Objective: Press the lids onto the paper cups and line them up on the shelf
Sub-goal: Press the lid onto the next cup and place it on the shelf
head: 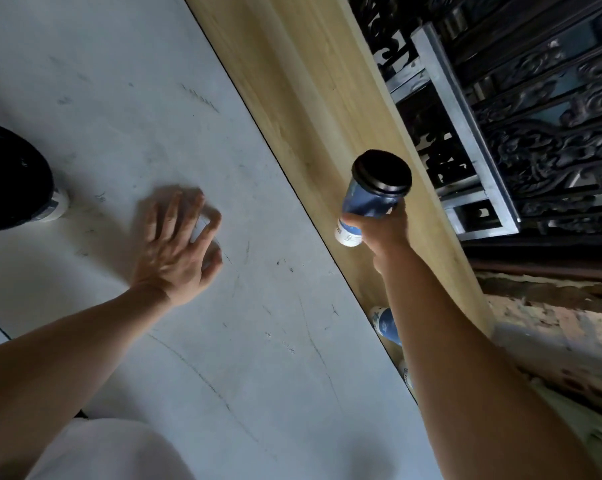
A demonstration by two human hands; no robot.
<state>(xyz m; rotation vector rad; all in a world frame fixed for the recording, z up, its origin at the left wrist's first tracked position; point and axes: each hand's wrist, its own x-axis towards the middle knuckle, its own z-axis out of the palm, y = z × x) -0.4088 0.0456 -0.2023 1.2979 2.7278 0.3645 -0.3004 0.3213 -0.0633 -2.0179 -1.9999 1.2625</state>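
My right hand point(384, 228) grips a blue and white paper cup point(367, 202) with a black lid point(382, 171) pressed on, held over the pale wooden shelf point(303, 109). The cup leans left. Partly hidden behind my right forearm, another blue and white cup point(384, 325) stands on the shelf nearer to me, and a sliver of a further cup point(406, 375) shows below it. My left hand point(182, 244) rests flat on the grey table surface point(119, 98), fingers spread, holding nothing.
A dark round object with a grey base point(15, 181) sits at the table's left edge. Behind the shelf is a black ornate metal grille with a grey frame point(466, 126). A brick and dirt wall point(552, 327) lies at lower right.
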